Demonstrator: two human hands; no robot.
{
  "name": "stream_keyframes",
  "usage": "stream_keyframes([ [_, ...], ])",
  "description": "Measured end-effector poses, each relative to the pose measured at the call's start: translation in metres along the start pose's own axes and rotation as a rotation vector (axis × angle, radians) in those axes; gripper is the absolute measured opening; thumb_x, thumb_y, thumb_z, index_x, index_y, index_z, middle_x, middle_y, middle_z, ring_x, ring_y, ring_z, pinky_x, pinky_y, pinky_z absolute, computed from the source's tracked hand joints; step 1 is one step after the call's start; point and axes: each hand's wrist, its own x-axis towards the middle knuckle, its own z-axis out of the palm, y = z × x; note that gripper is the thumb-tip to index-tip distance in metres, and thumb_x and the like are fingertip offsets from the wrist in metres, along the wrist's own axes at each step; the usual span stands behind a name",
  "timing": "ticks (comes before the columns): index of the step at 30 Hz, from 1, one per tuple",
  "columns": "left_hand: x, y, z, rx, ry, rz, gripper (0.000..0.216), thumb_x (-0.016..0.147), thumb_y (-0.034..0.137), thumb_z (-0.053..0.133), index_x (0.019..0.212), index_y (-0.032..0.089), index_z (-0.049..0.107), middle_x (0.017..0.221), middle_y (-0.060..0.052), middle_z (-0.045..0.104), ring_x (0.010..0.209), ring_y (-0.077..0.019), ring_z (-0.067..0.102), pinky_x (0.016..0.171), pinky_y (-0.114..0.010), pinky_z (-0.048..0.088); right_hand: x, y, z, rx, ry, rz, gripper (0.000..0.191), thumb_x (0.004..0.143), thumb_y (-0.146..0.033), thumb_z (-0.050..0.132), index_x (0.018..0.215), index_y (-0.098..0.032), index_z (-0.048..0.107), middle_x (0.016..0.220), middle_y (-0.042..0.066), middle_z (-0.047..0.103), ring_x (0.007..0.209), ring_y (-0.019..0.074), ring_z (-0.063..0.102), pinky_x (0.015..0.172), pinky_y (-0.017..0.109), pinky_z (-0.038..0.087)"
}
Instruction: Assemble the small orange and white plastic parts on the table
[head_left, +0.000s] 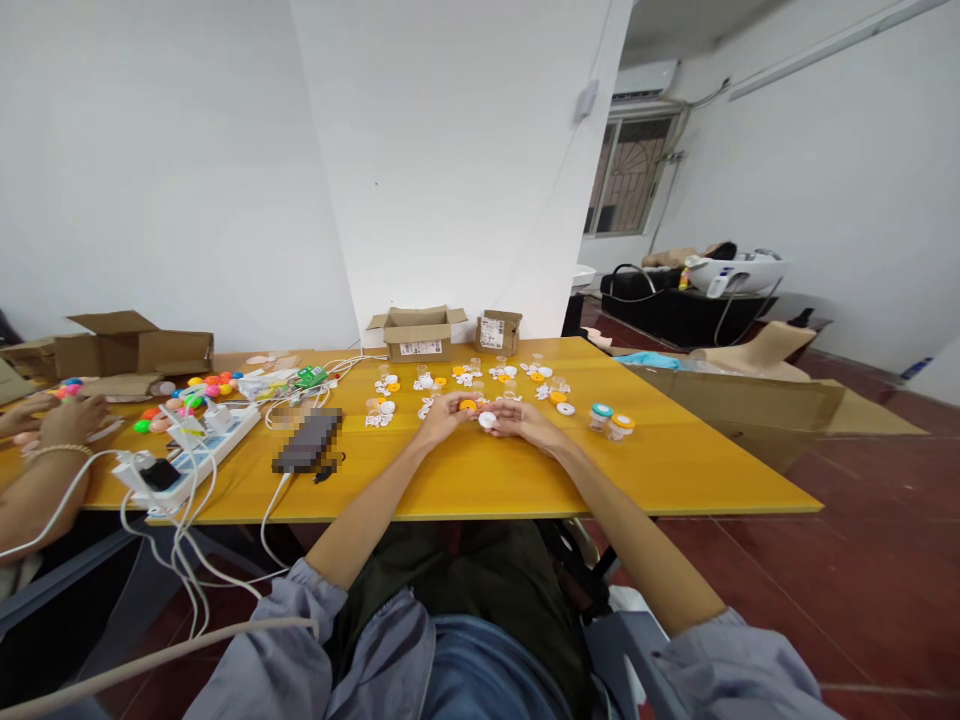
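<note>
In front of the open carton, our left hand pinches an orange lid, our right hand a white disc; light rim holds should steady both.

Glossy on the yellow counter; matt cardboard on the open box at its back; smooth plastic on the white lid.

1. Your left hand holds an orange round plastic piece.
2. Your right hand holds a white round plastic disc beside it.
3. To your right, a clear teal-lidded jar and a clear orange-lidded jar stand on the yellow table.
4. Beyond your hands sits an open brown cardboard box.
5. A long white power strip lies to your left.
</note>
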Motion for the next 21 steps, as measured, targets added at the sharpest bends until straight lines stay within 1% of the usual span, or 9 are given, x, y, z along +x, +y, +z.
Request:
stream_keyframes([
  [5,0.002,-0.004,-0.001,0.040,-0.005,-0.034,0.041,0.060,0.020,0.085,0.099,0.018,0.073,0.104,-0.008,0.075,0.099,-0.0222,0.068,0.094,-0.038,0.052,0.000,0.000,0.001,-0.002,0.008,-0.008,0.039,0.064,-0.033,0.087,0.098,-0.022,0.073,0.095,0.005,0.076,0.089,0.0195,0.071,0.091,0.040,0.059],
  [8,0.001,-0.006,0.001,0.058,-0.034,-0.048,0.039,0.061,0.015,0.081,0.100,0.018,0.074,0.102,-0.006,0.074,0.094,-0.0200,0.068,0.090,-0.035,0.053,-0.001,-0.001,0.003,0.002,0.030,-0.014,0.036,0.064,-0.032,0.086,0.097,-0.023,0.074,0.095,0.004,0.075,0.088,0.0185,0.071,0.091,0.039,0.059],
  [13,-0.003,-0.003,0.004,0.231,-0.051,-0.011,0.032,0.066,0.012,0.074,0.098,0.018,0.075,0.097,-0.004,0.074,0.087,-0.0185,0.066,0.084,-0.032,0.052,-0.002,-0.003,0.003,-0.005,0.072,-0.025,0.033,0.065,-0.033,0.084,0.095,-0.024,0.076,0.099,0.004,0.075,0.085,0.0181,0.070,0.089,0.038,0.060],
  [17,-0.009,0.004,0.007,0.367,-0.092,0.067,0.029,0.071,0.015,0.071,0.100,0.019,0.074,0.100,-0.004,0.074,0.088,-0.0195,0.065,0.083,-0.030,0.052,-0.002,-0.003,0.002,-0.016,0.085,-0.022,0.032,0.065,-0.032,0.083,0.096,-0.023,0.076,0.096,0.004,0.075,0.085,0.0187,0.070,0.090,0.040,0.059],
  [19,-0.012,0.006,0.008,0.431,-0.115,0.097,0.029,0.072,0.016,0.069,0.101,0.019,0.072,0.097,-0.003,0.073,0.086,-0.0191,0.064,0.082,-0.030,0.051,-0.002,-0.004,0.003,-0.007,0.095,-0.019,0.032,0.064,-0.031,0.083,0.095,-0.023,0.077,0.096,0.004,0.075,0.085,0.0188,0.071,0.090,0.039,0.059],
  [21,-0.014,0.008,0.008,0.513,-0.113,0.123,0.027,0.073,0.018,0.069,0.100,0.020,0.070,0.093,-0.002,0.072,0.084,-0.0191,0.063,0.083,-0.031,0.050,-0.002,-0.004,0.003,-0.001,0.101,-0.016,0.032,0.064,-0.030,0.084,0.094,-0.023,0.077,0.097,0.004,0.075,0.085,0.0190,0.071,0.089,0.039,0.059],
])
